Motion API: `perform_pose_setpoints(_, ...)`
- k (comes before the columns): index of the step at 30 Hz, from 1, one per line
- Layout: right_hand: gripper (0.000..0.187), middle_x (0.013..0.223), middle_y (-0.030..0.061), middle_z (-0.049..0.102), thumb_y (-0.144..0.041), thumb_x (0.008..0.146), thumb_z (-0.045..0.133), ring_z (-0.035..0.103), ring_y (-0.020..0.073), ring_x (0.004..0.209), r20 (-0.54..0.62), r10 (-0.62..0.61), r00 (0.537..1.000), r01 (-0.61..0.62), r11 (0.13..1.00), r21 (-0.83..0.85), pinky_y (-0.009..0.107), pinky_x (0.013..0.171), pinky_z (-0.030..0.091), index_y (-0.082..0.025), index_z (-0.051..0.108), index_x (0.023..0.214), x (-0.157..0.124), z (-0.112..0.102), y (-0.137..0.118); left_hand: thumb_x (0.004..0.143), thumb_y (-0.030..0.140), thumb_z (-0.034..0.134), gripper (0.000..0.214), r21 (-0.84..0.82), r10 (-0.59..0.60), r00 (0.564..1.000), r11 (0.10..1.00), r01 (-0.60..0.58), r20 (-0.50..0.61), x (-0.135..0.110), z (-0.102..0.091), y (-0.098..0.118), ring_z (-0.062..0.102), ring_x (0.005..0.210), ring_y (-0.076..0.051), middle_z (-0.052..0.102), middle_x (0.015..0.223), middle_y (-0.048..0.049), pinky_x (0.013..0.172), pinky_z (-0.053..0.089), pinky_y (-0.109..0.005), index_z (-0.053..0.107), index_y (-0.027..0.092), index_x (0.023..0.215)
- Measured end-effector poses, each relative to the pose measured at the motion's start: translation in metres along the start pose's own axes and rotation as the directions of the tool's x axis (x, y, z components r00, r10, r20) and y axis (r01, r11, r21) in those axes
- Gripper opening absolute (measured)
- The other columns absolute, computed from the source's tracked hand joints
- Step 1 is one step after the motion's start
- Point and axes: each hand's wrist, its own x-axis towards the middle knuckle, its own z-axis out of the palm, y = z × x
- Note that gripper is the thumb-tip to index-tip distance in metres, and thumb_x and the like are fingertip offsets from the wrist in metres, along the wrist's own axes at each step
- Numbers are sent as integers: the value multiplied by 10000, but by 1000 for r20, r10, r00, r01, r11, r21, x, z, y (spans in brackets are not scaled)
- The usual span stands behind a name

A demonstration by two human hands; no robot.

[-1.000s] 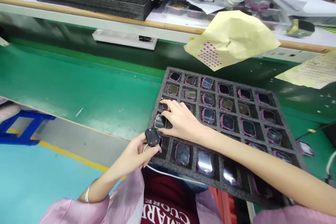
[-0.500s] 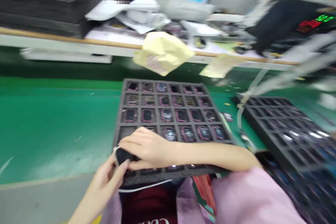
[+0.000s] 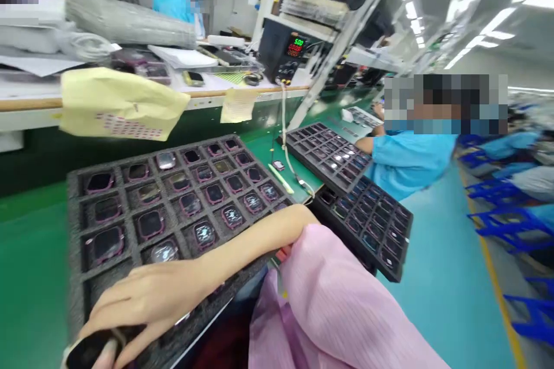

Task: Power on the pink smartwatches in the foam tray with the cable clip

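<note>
At the bottom left, a smartwatch (image 3: pixel 84 351) with a black face and a light edge is held low over the near corner of a grey foam tray (image 3: pixel 74 213). My right hand (image 3: pixel 147 294) reaches across the tray, fingers bent down and closed at the upper side of this watch. Of my left hand (image 3: pixel 106 356), only a thumb shows at the bottom edge, pressed on the watch face; its other fingers are out of view. Several pink-framed smartwatches (image 3: pixel 151 223) lie in the tray's compartments, some hidden beneath my right arm.
To the right lie two more compartment trays, an upper one (image 3: pixel 322 155) and a lower one (image 3: pixel 372 219), beside a co-worker in a blue sleeve (image 3: pixel 402 155). A white cable (image 3: pixel 285 144) hangs near a loose watch (image 3: pixel 277 165). Above, a shelf carries a power supply (image 3: pixel 285 52).
The view has swung to the right, so the tray and both hands sit further left and lower. Both hands stay at the watch; the co-worker on the right has come into view.
</note>
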Motion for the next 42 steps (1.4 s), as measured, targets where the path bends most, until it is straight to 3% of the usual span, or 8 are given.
perform_pose_setpoints(3, 341, 1083, 122, 599, -246, 910, 606, 563, 179, 1024, -52, 31, 998, -25, 994, 105, 197, 888, 429, -13, 527, 1147, -2, 0, -1, 612, 537, 741, 328, -62, -51, 992, 997, 44, -117, -29, -22, -8, 491, 421, -157, 479, 453, 45, 391, 384, -245, 672, 247, 749)
perform_pose_setpoints(5, 337, 1056, 119, 605, -254, 880, 644, 572, 198, 1003, -102, 67, 993, -53, 989, 137, 240, 884, 452, -45, 538, 1123, -2, 1, 2, 700, 444, 733, 276, -147, -33, 997, 989, 23, -67, -35, -23, -3, 448, 435, -127, 424, 433, 56, 444, 387, -229, 634, 188, 730)
perform_pose_setpoints(7, 337, 1076, 124, 600, -242, 863, 660, 563, 216, 1022, -144, 67, 987, -38, 980, 195, 298, 901, 459, -86, 529, 1132, -1, 3, 7, 744, 431, 706, 301, -179, 32, 999, 983, -38, -40, -30, -23, 4, 491, 533, -138, 466, 480, 37, 528, 415, -229, 595, 159, 676)
perform_pose_setpoints(10, 297, 1024, 104, 603, -219, 841, 672, 583, 221, 947, -170, 109, 979, -52, 950, 307, 322, 829, 492, -136, 538, 1093, 4, 5, 14, 768, 405, 683, 285, -213, 118, 992, 969, -127, -53, -18, -28, 11, 517, 630, -144, 588, 666, -12, 586, 413, -227, 617, 128, 752)
perform_pose_setpoints(18, 308, 1053, 103, 590, -180, 858, 641, 567, 242, 964, -148, 100, 984, -50, 950, 309, 365, 847, 473, -156, 523, 1142, 10, 3, 13, 824, 297, 623, 202, -306, 120, 993, 944, -121, -21, -20, -31, 11, 526, 618, -138, 593, 638, -24, 620, 408, -244, 568, 130, 725)
perform_pose_setpoints(36, 344, 1004, 97, 594, -166, 826, 654, 581, 225, 935, -156, 168, 973, -94, 912, 400, 322, 798, 487, -131, 554, 1153, 12, 8, 10, 839, 339, 628, 254, -331, 131, 991, 937, -115, 24, -20, -36, 8, 549, 632, -130, 602, 624, -19, 637, 423, -224, 569, 131, 705)
perform_pose_setpoints(39, 320, 954, 69, 609, -159, 800, 688, 595, 196, 862, -134, 228, 964, -150, 888, 435, 288, 764, 478, -135, 586, 1102, 15, 4, 10, 825, 440, 632, 344, -347, 106, 993, 934, -85, 42, -18, -39, 4, 492, 510, -94, 586, 558, -8, 524, 373, -196, 563, 132, 688)
perform_pose_setpoints(42, 343, 853, 21, 621, -136, 737, 761, 588, 151, 721, -76, 292, 953, -225, 856, 466, 247, 692, 465, -135, 619, 1050, 20, -3, 10, 849, 636, 457, 555, -377, 90, 989, 925, -40, 116, -16, -44, 0, 287, 312, -47, 483, 416, 27, 360, 186, -199, 568, 128, 656)
